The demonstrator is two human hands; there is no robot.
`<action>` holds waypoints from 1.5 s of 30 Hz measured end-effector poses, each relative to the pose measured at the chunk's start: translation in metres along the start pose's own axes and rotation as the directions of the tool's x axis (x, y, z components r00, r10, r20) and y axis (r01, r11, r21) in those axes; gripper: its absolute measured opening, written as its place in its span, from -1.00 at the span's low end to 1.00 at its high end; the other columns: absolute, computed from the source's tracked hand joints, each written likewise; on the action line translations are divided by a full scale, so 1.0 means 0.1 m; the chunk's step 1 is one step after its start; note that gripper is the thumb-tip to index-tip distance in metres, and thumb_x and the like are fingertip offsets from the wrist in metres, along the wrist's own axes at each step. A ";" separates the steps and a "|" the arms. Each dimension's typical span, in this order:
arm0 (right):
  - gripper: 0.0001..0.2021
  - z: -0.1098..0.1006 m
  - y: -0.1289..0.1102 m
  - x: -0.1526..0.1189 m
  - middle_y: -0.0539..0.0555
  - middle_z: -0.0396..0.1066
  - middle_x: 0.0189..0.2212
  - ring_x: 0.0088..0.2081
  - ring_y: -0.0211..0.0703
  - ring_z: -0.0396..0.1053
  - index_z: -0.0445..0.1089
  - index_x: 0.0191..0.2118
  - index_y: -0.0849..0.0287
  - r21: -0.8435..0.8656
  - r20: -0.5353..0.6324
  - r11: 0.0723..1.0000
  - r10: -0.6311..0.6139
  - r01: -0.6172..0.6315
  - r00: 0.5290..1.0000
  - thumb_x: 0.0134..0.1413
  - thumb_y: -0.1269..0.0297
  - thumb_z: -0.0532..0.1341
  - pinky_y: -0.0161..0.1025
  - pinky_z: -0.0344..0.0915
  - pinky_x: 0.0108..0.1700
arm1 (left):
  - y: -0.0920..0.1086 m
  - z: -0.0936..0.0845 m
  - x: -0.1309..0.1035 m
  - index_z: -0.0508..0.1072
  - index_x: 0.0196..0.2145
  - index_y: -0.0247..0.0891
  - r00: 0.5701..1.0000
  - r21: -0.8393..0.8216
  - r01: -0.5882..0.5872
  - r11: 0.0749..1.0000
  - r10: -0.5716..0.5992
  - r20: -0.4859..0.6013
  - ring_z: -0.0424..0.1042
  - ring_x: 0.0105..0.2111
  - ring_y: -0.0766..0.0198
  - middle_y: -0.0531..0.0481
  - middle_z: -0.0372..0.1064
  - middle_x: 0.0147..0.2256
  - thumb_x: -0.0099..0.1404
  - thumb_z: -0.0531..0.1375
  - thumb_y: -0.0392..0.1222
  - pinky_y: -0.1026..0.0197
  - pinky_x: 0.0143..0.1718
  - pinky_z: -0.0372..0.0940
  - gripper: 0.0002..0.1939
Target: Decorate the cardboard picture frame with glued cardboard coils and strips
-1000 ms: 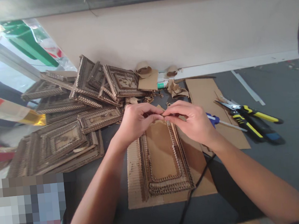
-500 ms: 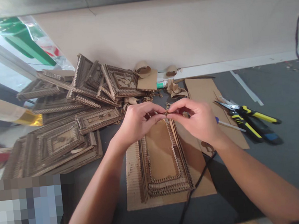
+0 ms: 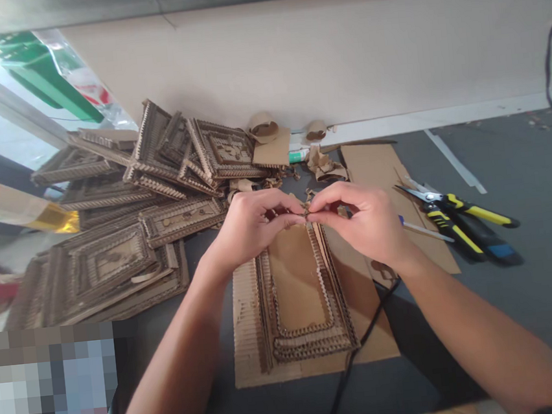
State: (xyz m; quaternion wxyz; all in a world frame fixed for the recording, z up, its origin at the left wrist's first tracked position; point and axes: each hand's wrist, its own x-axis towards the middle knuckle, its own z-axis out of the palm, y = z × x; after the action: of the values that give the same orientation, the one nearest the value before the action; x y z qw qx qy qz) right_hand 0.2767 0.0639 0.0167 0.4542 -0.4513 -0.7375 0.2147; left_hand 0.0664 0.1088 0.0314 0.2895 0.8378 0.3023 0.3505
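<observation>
One cardboard bit (image 3: 306, 208) pinched in left fingers (image 3: 287, 220) and right fingers (image 3: 324, 218), nearly closed; corrugated-cardboard frame (image 3: 313, 346) beneath, snips (image 3: 433, 198) off right.

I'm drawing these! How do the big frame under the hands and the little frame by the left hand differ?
The big frame stretches away from the camera; the little frame lies sideways. The big frame's visible middle is plain; the little frame's has small pieces. Both are brown with ridged edges.

Cardbd frame (image 3: 313, 346) ridged & matt, plier blades (image 3: 432, 198) shiny metal w/ plastic-look hdls (image 3: 482, 212), tabletop (image 3: 519, 151) smooth matt.
</observation>
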 end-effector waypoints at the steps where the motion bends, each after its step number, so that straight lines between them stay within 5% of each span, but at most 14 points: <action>1: -0.92 -0.01 -0.01 0.00 -0.05 0.54 -0.35 -0.37 -0.24 0.42 0.49 -0.30 0.05 0.016 0.008 1.000 -0.004 0.004 1.000 0.14 0.36 0.39 -0.24 0.31 -0.36 | 0.00 -0.01 0.00 0.59 -0.36 -0.25 1.000 -0.015 0.010 1.000 -0.010 -0.002 0.51 -0.41 0.33 0.02 0.60 -0.37 0.27 0.36 -0.19 0.32 -0.33 0.36 -0.91; 14: -0.96 -0.09 -0.13 0.00 -0.01 0.53 -0.32 -0.30 -0.21 0.45 0.52 -0.28 0.06 0.256 0.218 0.965 0.001 -0.058 0.976 0.16 0.30 0.38 -0.21 0.38 -0.22 | 0.06 -0.11 0.01 0.63 -0.47 -0.23 0.980 -0.420 0.131 0.898 -0.052 0.193 0.57 -0.45 0.23 -0.06 0.59 -0.45 0.18 0.42 -0.04 0.26 -0.38 0.47 -0.78; 21: -0.92 -0.14 -0.24 0.01 -0.01 0.53 -0.34 -0.34 -0.26 0.42 0.51 -0.30 0.12 0.193 0.205 0.975 0.067 -0.108 0.977 0.11 0.34 0.41 -0.29 0.35 -0.29 | 0.05 -0.06 0.00 0.60 -0.41 -0.27 0.977 -0.420 0.130 0.898 -0.043 0.211 0.53 -0.48 0.32 -0.01 0.55 -0.45 0.23 0.37 -0.29 0.36 -0.44 0.43 -0.94; 27: -0.93 -0.11 -0.23 0.00 -0.03 0.45 -0.34 -0.33 -0.28 0.40 0.41 -0.27 0.13 0.192 0.166 0.969 0.121 -0.152 0.979 0.20 0.34 0.33 -0.32 0.37 -0.27 | 0.10 0.03 0.01 0.57 -0.40 -0.27 0.997 -0.291 0.076 0.954 -0.070 0.034 0.47 -0.54 0.40 0.03 0.50 -0.46 0.25 0.30 -0.41 0.41 -0.50 0.37 -0.89; 31: -0.94 -0.07 -0.17 -0.02 -0.02 0.41 -0.30 -0.29 -0.29 0.37 0.36 -0.22 0.11 0.130 0.121 0.990 0.046 -0.062 0.992 0.27 0.40 0.24 -0.33 0.34 -0.25 | 0.11 0.08 0.01 0.57 -0.42 -0.29 0.992 -0.277 0.068 0.958 -0.096 -0.088 0.48 -0.54 0.37 0.00 0.51 -0.46 0.28 0.33 -0.29 0.38 -0.51 0.39 -0.89; 39: -0.90 -0.07 -0.13 0.00 0.03 0.45 -0.26 -0.23 -0.21 0.42 0.39 -0.19 0.09 -0.032 0.098 0.986 -0.162 0.166 0.982 0.29 0.45 0.21 -0.24 0.34 -0.21 | 0.07 0.08 0.01 0.60 -0.43 -0.29 0.981 -0.339 0.121 0.933 -0.165 -0.106 0.47 -0.56 0.34 -0.04 0.54 -0.48 0.21 0.41 -0.02 0.33 -0.53 0.40 -0.74; 45: -0.92 -0.05 -0.14 -0.01 0.00 0.48 -0.28 -0.28 -0.24 0.44 0.41 -0.18 0.09 -0.059 0.033 0.989 -0.135 0.136 0.990 0.27 0.42 0.25 -0.28 0.36 -0.25 | 0.08 0.09 0.02 0.58 -0.41 -0.29 0.976 -0.333 0.136 0.933 -0.184 -0.117 0.45 -0.59 0.37 0.03 0.48 -0.53 0.15 0.44 -0.03 0.36 -0.55 0.34 -0.74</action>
State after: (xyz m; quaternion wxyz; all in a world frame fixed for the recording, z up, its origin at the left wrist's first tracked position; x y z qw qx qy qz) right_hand 0.2749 0.0552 0.0288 0.4429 -0.4106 -0.7793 0.1673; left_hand 0.0772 0.1026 0.0321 0.4275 0.7236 0.3285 0.4310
